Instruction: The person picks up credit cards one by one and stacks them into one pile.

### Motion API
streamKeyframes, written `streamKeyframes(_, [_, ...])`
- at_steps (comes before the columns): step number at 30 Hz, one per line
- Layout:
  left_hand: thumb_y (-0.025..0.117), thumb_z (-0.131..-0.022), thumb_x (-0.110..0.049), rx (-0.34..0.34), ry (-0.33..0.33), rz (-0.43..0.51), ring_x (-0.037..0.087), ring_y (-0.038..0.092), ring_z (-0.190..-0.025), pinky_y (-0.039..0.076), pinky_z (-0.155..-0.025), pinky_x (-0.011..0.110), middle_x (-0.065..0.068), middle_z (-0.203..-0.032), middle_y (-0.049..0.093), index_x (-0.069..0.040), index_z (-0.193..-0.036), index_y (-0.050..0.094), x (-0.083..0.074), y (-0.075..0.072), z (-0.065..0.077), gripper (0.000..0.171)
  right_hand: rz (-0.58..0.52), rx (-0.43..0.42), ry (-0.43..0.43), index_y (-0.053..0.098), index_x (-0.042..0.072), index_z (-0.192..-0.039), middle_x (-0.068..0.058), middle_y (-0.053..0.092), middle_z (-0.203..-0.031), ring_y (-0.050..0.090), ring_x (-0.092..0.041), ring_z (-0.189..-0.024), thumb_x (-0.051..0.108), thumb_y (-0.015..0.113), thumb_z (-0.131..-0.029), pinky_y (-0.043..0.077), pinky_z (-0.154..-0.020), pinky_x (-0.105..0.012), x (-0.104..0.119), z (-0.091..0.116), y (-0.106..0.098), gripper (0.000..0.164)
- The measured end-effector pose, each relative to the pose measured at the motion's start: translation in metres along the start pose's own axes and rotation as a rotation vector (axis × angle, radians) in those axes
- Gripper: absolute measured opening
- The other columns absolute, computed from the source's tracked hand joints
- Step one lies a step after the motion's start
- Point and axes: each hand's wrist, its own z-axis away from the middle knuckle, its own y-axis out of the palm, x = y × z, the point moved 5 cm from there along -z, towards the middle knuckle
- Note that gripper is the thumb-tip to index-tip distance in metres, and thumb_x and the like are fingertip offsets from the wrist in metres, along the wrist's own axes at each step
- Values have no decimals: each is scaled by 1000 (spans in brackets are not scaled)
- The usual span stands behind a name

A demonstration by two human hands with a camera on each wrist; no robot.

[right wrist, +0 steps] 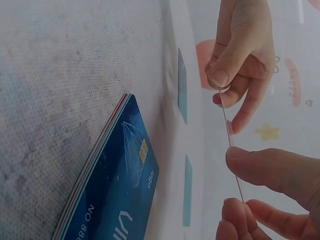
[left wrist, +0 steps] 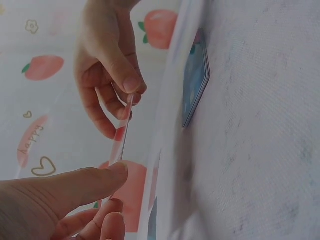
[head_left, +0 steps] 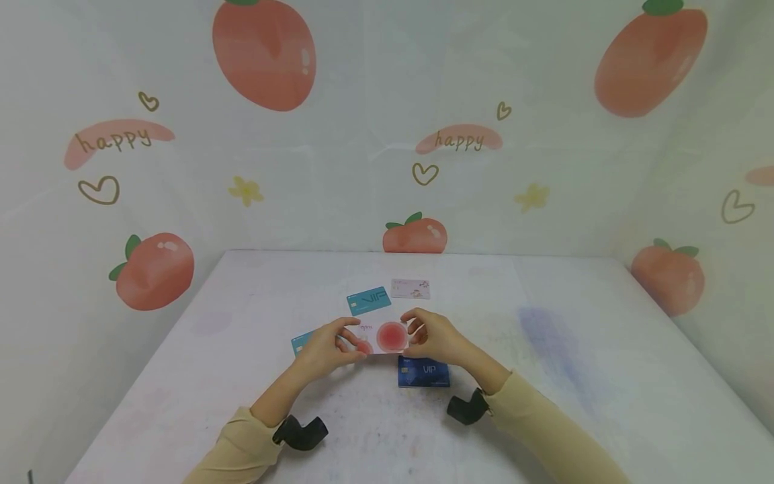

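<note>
A pale pink card (head_left: 392,338) with a red circle printed on it is held upright above the table between both hands. My left hand (head_left: 326,348) pinches its left edge, thumb below and fingers above. At the opposite edge, my right hand (head_left: 437,339) grips it the same way. Seen from the left wrist, the card (left wrist: 120,140) is nearly edge-on. Just below the right hand lies a dark blue VIP card (head_left: 424,374); the right wrist view shows it on top of a small stack (right wrist: 125,165). Partly hidden behind the left hand is a teal card (head_left: 299,343).
Farther back on the white table (head_left: 242,396) lie a teal VIP card (head_left: 369,300) and a pale pink card (head_left: 410,289), close together. A white backdrop printed with fruit (head_left: 414,235) rises along the table's back and sides. Black wrist cameras (head_left: 301,433) hang by both sleeves.
</note>
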Motion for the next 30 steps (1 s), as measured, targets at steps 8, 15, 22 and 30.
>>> streamKeyframes(8, [76, -75, -13, 10, 27, 10, 10, 56, -69, 47, -55, 20, 8, -94, 67, -1, -130, 49, -3, 3, 0, 62, -1, 0, 1, 54, 1, -117, -10, 61, -94, 56, -12, -75, 8, 77, -73, 54, -72, -26, -2, 3, -1, 50])
streamKeyframes(15, [76, -76, -12, 19, 27, 14, 11, 56, -71, 46, -56, 20, 7, -94, 67, -3, -130, 50, -6, 7, 1, 61, -14, 7, 55, 53, 4, -118, -9, 60, -94, 56, -13, -77, 9, 77, -74, 54, -74, -28, -10, 4, -2, 50])
streamKeyframes(22, [75, -76, -9, 35, 43, 36, 11, 57, -71, 46, -58, 20, 9, -94, 67, -2, -129, 50, -9, 11, 1, 59, -9, 5, 82, 53, 4, -119, -9, 60, -95, 56, -14, -78, 9, 77, -74, 54, -75, -29, -13, 7, -3, 51])
streamKeyframes(30, [75, -76, -9, 41, 68, 37, 10, 58, -70, 47, -58, 19, 9, -94, 67, -1, -130, 50, -8, 16, -1, 60, -4, 9, 66, 52, 3, -119, -9, 60, -95, 56, -13, -78, 8, 76, -74, 53, -74, -29, -16, 10, -6, 51])
